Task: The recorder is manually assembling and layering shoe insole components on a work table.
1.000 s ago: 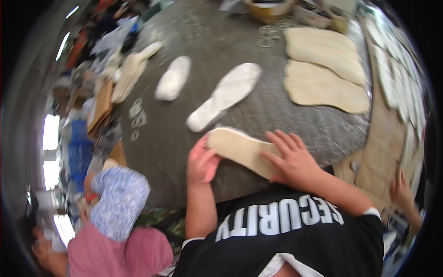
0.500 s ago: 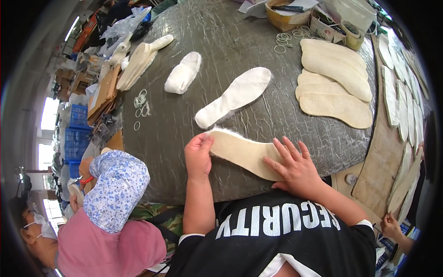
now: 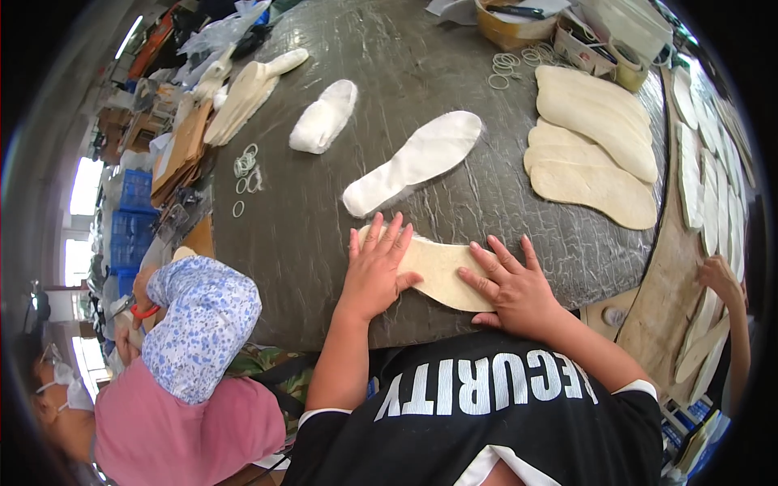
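A cream insole (image 3: 438, 273) lies flat near the table's front edge, its smooth side up and a little white fluff showing along its far rim. My left hand (image 3: 378, 266) rests on the insole's left end, fingers stretched out. Over the right end my right hand (image 3: 512, 285) lies flat with its fingers spread. Both palms hide the two ends of the piece. Just beyond it is a fluffy white insole (image 3: 415, 162), fleece side up. Farther back sits a folded fleece insole (image 3: 324, 117).
Stacked cream insoles (image 3: 596, 154) lie at the right. Rubber bands (image 3: 247, 162) are at the left, near a pile of insoles (image 3: 247, 101). Containers (image 3: 519, 24) stand at the back right. A co-worker (image 3: 190, 348) with red-handled scissors sits left; another person's hand (image 3: 721, 279) reaches over insoles at right.
My left hand has let go of the insole's left edge and now lies flat on top of it. The right hand has barely moved. At right, the other person's hand has moved farther away.
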`<state>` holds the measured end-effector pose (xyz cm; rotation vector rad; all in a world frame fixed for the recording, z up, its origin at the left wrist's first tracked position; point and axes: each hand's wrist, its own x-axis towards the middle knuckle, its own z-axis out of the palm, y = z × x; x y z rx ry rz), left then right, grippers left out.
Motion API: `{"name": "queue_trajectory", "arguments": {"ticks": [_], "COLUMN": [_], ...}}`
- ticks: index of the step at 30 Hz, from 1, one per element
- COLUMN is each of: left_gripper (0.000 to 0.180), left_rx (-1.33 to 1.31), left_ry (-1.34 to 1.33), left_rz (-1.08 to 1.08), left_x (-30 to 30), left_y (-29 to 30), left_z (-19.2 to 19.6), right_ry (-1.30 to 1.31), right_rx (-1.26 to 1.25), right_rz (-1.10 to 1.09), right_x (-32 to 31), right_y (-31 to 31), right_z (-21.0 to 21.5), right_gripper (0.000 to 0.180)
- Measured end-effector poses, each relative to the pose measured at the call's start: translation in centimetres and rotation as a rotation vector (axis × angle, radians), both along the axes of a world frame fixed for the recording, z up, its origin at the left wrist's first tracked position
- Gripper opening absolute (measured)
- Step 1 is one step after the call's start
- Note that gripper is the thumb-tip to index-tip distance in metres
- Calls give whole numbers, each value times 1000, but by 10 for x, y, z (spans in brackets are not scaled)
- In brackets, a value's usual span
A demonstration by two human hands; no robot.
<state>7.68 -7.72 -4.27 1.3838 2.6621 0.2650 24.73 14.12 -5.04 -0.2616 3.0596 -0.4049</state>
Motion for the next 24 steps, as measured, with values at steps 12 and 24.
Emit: {"name": "queue_trajectory", "arguments": {"ticks": [12, 24], "left_gripper": [89, 53], "left_rx": [477, 334], "left_ry": [297, 374], "left_rz": [421, 170], "left_x": [-38, -76], "left_y": [-94, -38], "left_z": [30, 17], "right_ry": [217, 440], "right_rx": [-573, -708], "right_rz": [-110, -125], "right_x": [10, -1], "right_y": [19, 12], "right_z": [-15, -36], "right_gripper": [81, 60]}}
